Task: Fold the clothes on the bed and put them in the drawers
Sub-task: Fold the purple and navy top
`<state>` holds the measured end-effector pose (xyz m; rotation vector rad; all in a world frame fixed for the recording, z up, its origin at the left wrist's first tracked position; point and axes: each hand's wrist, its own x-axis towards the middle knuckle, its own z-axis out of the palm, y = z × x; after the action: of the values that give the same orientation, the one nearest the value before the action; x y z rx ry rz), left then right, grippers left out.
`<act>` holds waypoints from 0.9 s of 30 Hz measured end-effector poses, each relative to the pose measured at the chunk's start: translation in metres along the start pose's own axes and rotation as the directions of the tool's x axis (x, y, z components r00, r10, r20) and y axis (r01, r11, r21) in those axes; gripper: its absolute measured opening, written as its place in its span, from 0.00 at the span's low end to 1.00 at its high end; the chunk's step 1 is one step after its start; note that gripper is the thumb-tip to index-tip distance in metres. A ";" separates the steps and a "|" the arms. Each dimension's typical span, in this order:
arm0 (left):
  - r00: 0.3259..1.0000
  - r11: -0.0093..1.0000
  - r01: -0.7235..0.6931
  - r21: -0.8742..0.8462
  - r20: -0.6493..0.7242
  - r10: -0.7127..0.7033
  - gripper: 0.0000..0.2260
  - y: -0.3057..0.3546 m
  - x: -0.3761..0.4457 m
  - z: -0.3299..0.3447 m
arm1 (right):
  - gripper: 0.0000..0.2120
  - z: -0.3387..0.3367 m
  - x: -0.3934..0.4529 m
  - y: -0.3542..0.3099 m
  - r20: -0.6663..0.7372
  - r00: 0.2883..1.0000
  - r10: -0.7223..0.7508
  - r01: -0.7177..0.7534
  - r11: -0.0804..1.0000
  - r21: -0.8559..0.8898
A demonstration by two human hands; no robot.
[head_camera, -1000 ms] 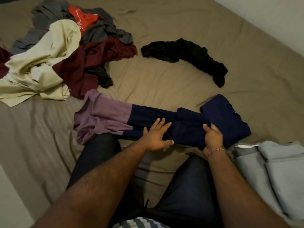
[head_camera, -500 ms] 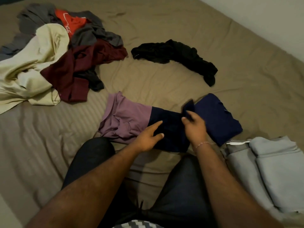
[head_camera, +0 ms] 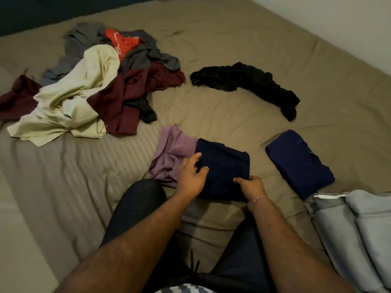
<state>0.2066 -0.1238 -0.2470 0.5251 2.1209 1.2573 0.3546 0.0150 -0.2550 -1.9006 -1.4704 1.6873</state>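
text: white script | on: red shirt (head_camera: pixel 123 42) in pile | reading: possibly a logo, too blurred to read

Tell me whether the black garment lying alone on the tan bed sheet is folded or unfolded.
Unfolded. The black garment sprawls crumpled in a crooked strip on the tan bed sheet, untouched by either hand.

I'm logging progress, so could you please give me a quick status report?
Left hand flat on navy-and-purple garment, right hand gripping its near edge. Half folded. Unfolded pile waiting; nothing in the way.
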 end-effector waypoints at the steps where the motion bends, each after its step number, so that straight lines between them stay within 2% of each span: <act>1: 0.999 0.997 0.045 -0.059 0.032 -0.043 0.22 0.002 0.000 -0.003 | 0.18 0.006 -0.004 -0.003 0.015 1.000 -0.015 0.015 0.999 0.042; 3: 0.985 0.967 0.157 -0.202 0.102 -0.138 0.20 0.010 -0.001 -0.012 | 0.12 0.020 -0.015 -0.014 0.051 0.997 -0.064 0.054 0.981 0.185; 5: 0.961 0.887 0.268 -0.375 0.170 -0.219 0.16 0.019 -0.001 -0.026 | 0.12 0.039 -0.031 -0.032 0.087 0.983 -0.159 0.125 0.942 0.310; 7: 0.932 0.768 0.359 -0.530 0.242 -0.268 0.12 0.026 0.003 -0.045 | 0.12 0.067 -0.048 -0.052 0.092 0.959 -0.267 0.224 0.919 0.326; 9: 0.926 0.689 0.375 -0.620 0.275 -0.257 0.15 0.030 0.013 -0.066 | 0.11 0.100 -0.066 -0.070 0.128 0.915 -0.382 0.328 0.892 0.311; 11: 0.944 0.612 0.324 -0.721 0.209 -0.253 0.19 0.029 0.026 -0.091 | 0.12 0.130 -0.084 -0.081 0.313 0.815 -0.487 0.399 0.864 0.306; 13: 0.947 0.527 0.233 -0.818 0.066 -0.315 0.17 0.021 0.038 -0.118 | 0.18 0.154 -0.092 -0.080 0.555 0.687 -0.468 0.432 0.878 0.206; 14: 0.928 0.539 0.173 -0.825 -0.046 -0.368 0.15 0.014 0.043 -0.131 | 0.21 0.160 -0.091 -0.075 0.599 0.678 -0.426 0.442 0.888 0.130; 15: 0.886 0.626 0.115 -0.771 -0.205 -0.416 0.12 0.006 0.049 -0.145 | 0.22 0.163 -0.089 -0.071 0.568 0.718 -0.402 0.449 0.891 0.064; 17: 0.752 0.833 0.080 -0.547 -0.515 -0.411 0.12 -0.012 0.055 -0.164 | 0.20 0.160 -0.073 -0.062 0.368 0.835 -0.409 0.459 0.887 -0.056; 18: 0.721 0.887 0.093 -0.452 -0.584 -0.373 0.13 -0.018 0.056 -0.169 | 0.19 0.157 -0.064 -0.056 0.270 0.875 -0.402 0.444 0.888 -0.117; 19: 0.740 0.919 0.106 -0.379 -0.587 -0.328 0.13 -0.021 0.055 -0.168 | 0.21 0.154 -0.057 -0.051 0.212 0.904 -0.370 0.404 0.903 -0.146; 20: 0.796 0.941 0.127 -0.314 -0.534 -0.286 0.12 -0.024 0.055 -0.162 | 0.23 0.151 -0.051 -0.047 0.205 0.930 -0.304 0.335 0.932 -0.139; 22: 0.912 0.945 0.229 -0.235 -0.288 -0.293 0.13 -0.031 0.053 -0.145 | 0.27 0.156 -0.044 -0.039 0.258 0.955 -0.146 0.153 0.988 -0.009; 24: 0.937 0.925 0.314 -0.214 -0.087 -0.338 0.22 -0.034 0.049 -0.130 | 0.30 0.165 -0.046 -0.035 0.325 0.943 -0.075 0.047 0.994 0.095; 27: 0.943 0.909 0.325 -0.259 0.017 -0.333 0.31 -0.031 0.050 -0.121 | 0.26 0.179 -0.051 -0.037 0.359 0.926 -0.116 0.096 0.993 0.072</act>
<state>0.0873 -0.1855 -0.2452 0.0317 1.9254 1.3187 0.1929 -0.0839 -0.2546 -1.5061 -1.5990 2.0844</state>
